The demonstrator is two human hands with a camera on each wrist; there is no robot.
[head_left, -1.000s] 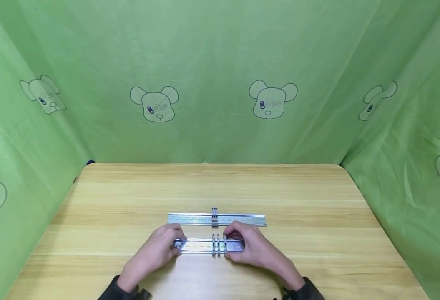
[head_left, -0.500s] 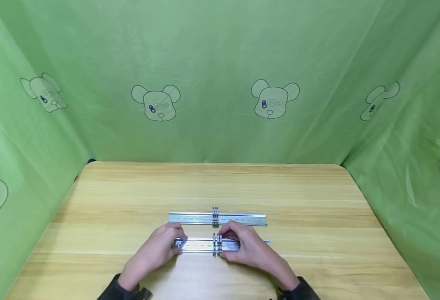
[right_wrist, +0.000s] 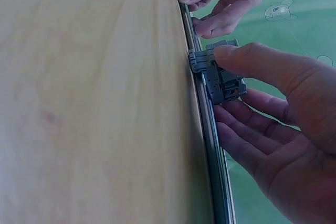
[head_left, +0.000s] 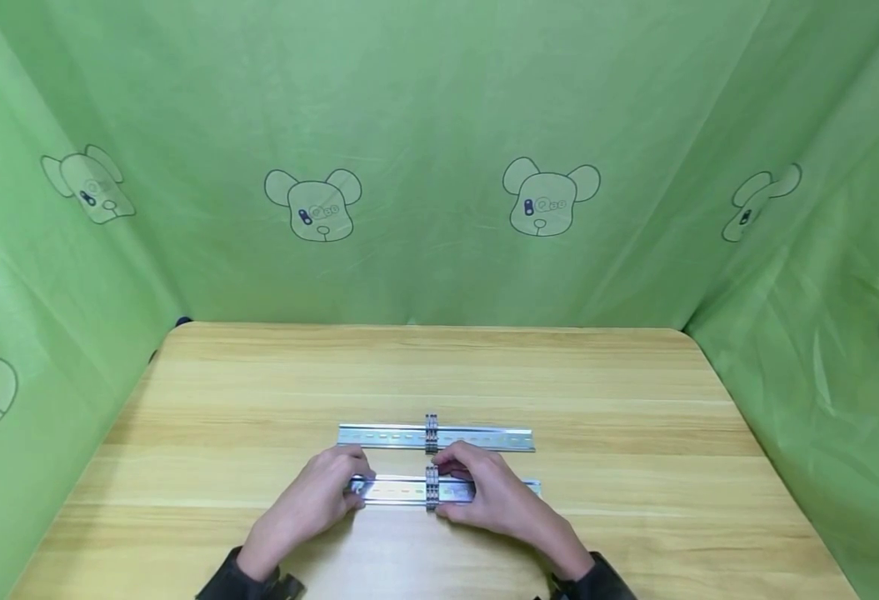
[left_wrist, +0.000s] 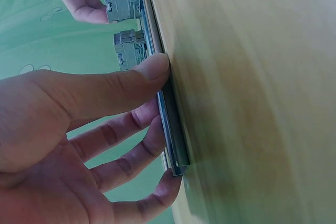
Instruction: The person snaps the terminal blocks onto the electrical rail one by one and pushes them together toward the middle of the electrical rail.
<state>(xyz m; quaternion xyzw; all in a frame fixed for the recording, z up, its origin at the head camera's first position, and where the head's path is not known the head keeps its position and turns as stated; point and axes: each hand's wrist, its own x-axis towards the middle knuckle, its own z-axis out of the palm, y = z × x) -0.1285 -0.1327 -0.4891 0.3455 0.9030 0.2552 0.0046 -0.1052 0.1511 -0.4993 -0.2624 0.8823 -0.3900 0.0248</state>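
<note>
A slotted metal DIN rail (head_left: 397,491) lies left to right on the table in front of me. My left hand (head_left: 325,490) grips its left end, thumb on the near edge and fingers along the far edge. Several grey terminal blocks (head_left: 432,488) stand side by side across the rail's middle. My right hand (head_left: 490,490) pinches the rightmost of them; in the right wrist view the thumb presses the near end of this terminal block (right_wrist: 223,80) and fingers lie at the far end. Its palm hides part of the rail's right half.
Behind lies a second DIN rail (head_left: 484,438), parallel to the first, with its own group of terminal blocks (head_left: 431,433) near the middle. Both rest on a wooden table (head_left: 559,375). Green cloth (head_left: 424,275) hangs behind the table and along its sides.
My right hand has moved left along the near rail, sliding the terminal blocks together; the gaps between them have closed. The rail's right end has come into view. My left hand keeps its grip.
</note>
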